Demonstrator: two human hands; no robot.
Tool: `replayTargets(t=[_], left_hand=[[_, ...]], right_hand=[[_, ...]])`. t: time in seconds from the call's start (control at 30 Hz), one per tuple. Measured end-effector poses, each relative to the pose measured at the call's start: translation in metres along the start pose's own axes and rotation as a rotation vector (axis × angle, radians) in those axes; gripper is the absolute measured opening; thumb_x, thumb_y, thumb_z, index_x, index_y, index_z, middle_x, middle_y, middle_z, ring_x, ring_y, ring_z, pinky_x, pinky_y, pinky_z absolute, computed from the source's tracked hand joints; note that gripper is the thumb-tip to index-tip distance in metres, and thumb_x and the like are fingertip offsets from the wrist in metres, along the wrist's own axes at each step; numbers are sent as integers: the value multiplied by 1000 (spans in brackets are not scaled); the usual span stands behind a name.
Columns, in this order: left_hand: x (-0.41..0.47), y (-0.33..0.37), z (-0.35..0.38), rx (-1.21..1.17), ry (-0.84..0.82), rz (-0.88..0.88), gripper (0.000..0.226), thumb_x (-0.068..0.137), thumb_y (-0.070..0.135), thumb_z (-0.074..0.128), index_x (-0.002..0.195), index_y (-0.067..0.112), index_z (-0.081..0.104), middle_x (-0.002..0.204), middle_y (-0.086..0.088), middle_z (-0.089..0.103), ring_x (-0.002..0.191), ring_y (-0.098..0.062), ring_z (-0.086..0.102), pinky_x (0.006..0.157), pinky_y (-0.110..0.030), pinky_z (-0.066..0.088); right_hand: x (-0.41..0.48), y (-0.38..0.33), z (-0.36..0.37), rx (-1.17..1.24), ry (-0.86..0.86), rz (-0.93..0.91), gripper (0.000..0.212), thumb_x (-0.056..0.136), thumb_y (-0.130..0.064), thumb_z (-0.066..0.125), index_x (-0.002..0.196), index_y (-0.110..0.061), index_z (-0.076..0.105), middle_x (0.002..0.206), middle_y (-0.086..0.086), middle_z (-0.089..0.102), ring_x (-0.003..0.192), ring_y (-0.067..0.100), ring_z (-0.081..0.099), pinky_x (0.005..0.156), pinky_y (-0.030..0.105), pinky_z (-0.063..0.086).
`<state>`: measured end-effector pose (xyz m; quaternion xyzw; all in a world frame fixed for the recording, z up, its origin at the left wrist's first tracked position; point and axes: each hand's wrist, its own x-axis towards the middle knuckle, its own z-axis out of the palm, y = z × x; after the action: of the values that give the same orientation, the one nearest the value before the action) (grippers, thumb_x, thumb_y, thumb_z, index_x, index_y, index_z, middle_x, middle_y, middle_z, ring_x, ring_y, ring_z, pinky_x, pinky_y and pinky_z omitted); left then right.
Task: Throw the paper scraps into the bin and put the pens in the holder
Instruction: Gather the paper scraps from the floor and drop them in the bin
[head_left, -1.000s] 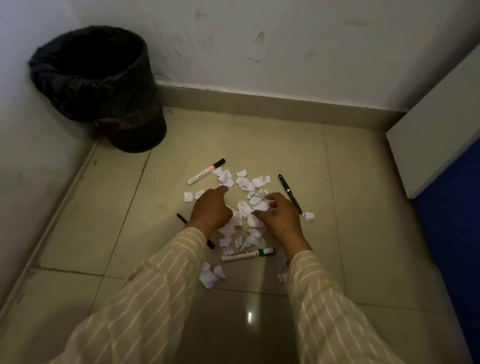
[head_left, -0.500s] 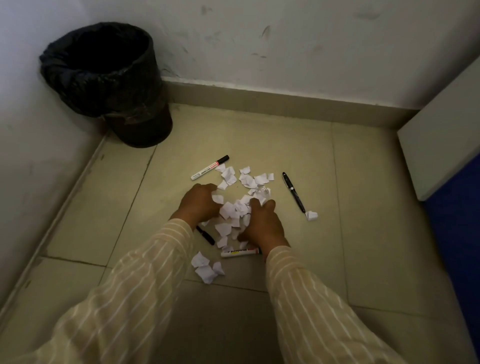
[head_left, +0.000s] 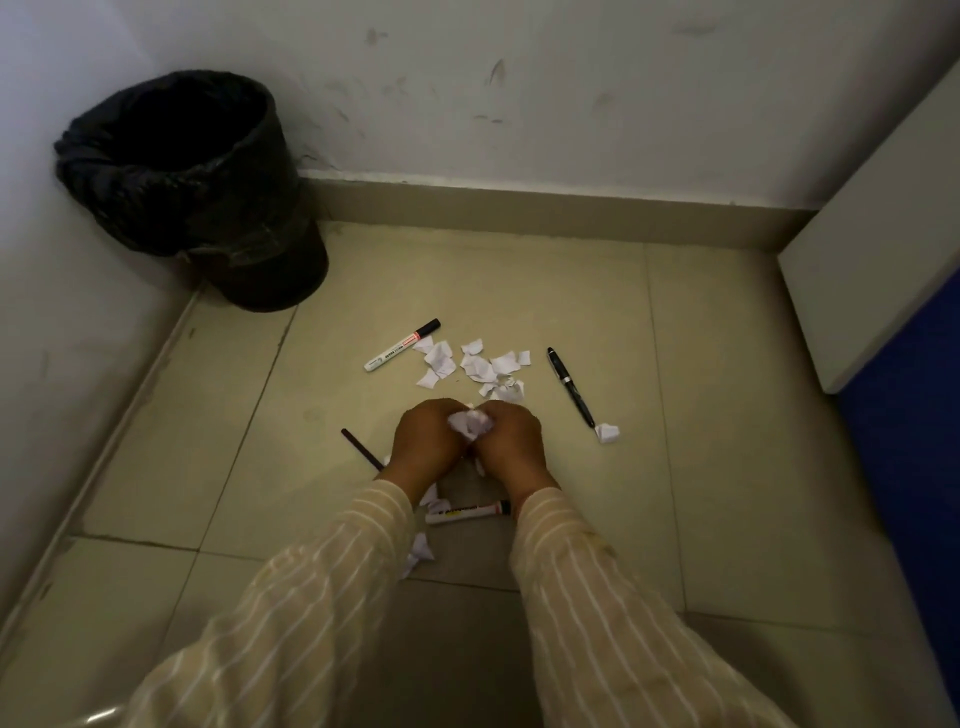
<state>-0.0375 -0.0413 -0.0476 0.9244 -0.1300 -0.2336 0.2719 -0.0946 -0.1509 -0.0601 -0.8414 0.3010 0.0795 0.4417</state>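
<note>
My left hand and my right hand are pressed together just above the floor, cupped around a bunch of white paper scraps. More loose scraps lie just beyond the hands, and one scrap lies to the right. A white marker with a black cap lies at the far left of the scraps. To their right lies a black pen. A thin black pen sticks out left of my left wrist. Another white marker lies under my wrists. A black lined bin stands in the corner.
White walls with a beige skirting close the corner behind and to the left. A white cabinet side and a blue panel stand at the right. A few scraps lie by my left sleeve. No pen holder is in view.
Both hands have swept inward across the pile and closed together around a bunch of scraps. Fewer scraps lie between the hands, and the thin black pen shows more.
</note>
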Motion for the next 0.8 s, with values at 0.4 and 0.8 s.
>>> replayTargets(t=[0.4,0.8], left_hand=[[-28,28,-35,-714,140,-265,21,81,2,79,88,20,86,92,-10,82,96,-31,78,88,-49,64],[-50,41,-81,-906,261,-287,11,86,10,80,88,19,86,83,-4,82,82,-21,78,72,-33,65]], right_hand=[[12,-22,-49,342,-260,23,22,62,-13,90,81,-16,79,95,9,81,93,28,76,89,45,63],[9,-91,-68,121,-374,-187,16,77,-33,85,74,-22,74,67,-5,74,65,7,71,71,32,64]])
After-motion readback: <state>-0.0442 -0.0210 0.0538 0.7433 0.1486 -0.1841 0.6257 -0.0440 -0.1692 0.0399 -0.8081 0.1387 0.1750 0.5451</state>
